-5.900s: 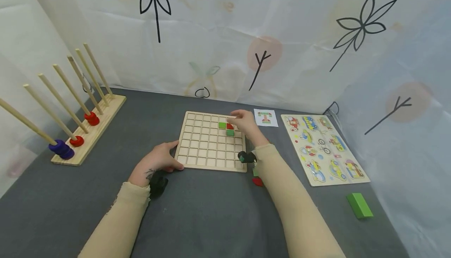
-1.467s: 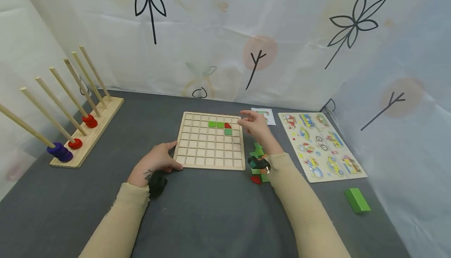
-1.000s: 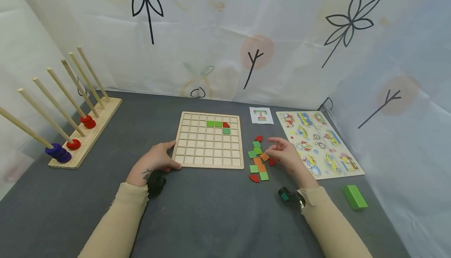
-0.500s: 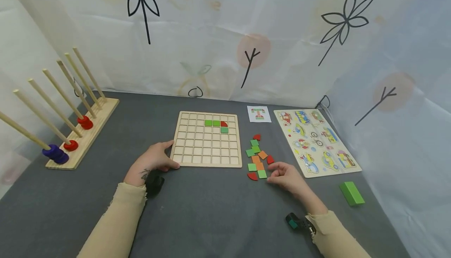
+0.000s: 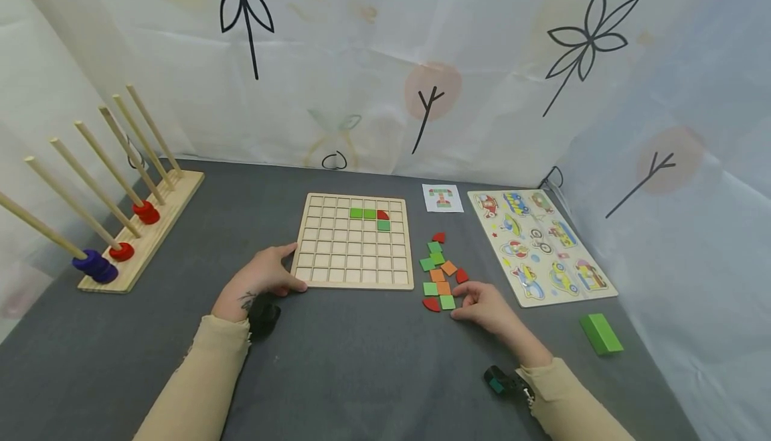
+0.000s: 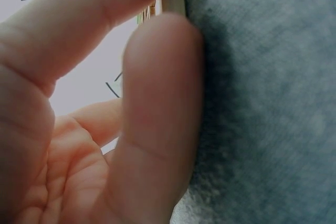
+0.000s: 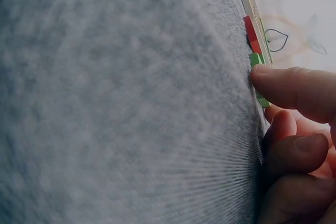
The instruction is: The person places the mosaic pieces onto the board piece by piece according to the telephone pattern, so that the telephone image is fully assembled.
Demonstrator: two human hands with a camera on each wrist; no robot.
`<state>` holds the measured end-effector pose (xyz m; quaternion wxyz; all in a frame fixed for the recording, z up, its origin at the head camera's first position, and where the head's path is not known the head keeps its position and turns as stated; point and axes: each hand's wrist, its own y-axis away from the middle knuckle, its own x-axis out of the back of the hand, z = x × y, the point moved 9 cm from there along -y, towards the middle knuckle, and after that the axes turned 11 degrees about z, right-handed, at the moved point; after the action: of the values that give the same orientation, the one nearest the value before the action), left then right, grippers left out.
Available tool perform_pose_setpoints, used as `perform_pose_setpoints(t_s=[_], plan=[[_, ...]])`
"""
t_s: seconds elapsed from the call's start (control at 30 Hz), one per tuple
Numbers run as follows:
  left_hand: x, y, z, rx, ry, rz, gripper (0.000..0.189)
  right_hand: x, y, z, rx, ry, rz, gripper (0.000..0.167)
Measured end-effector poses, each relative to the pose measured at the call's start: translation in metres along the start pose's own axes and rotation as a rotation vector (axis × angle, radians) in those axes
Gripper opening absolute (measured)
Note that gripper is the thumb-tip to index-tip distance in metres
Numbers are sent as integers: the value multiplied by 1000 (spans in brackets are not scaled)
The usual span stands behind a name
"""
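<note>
A wooden grid board (image 5: 343, 253) lies on the table with two green squares (image 5: 363, 213), a red quarter-round tile (image 5: 382, 215) and a third green square below it. My left hand (image 5: 255, 280) rests against its near left corner, the index finger and thumb spread along two edges. To the right lie loose green, orange and red tiles. My right hand (image 5: 490, 307) is at the nearest green square tile (image 5: 447, 302), with thumb and index finger apart on either side. In the right wrist view the thumb (image 7: 278, 85) overlaps that green tile (image 7: 255, 59), which lies flat.
Behind the loose tiles lies a pattern card (image 5: 442, 198) with a T-like figure. A picture puzzle board (image 5: 542, 247) and a green block (image 5: 601, 334) are at the right. A peg stand (image 5: 175, 207) with red and purple rings stands at the left.
A second green square has joined the board's top line. My right hand has moved from the board to the near end of the loose tiles. My left hand has stayed at the corner.
</note>
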<state>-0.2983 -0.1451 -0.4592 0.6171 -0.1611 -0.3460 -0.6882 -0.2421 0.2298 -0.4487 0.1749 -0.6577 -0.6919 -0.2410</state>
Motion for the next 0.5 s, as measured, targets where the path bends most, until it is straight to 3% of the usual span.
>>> perform_pose_setpoints(t_s=[0.3,0.5], plan=[[0,0,-1,10,-11,6,102,0,0,-5,21,33,-5,31],[0,0,0,10,-6,2,102,-1,2,-7,17,-16,-90,28]])
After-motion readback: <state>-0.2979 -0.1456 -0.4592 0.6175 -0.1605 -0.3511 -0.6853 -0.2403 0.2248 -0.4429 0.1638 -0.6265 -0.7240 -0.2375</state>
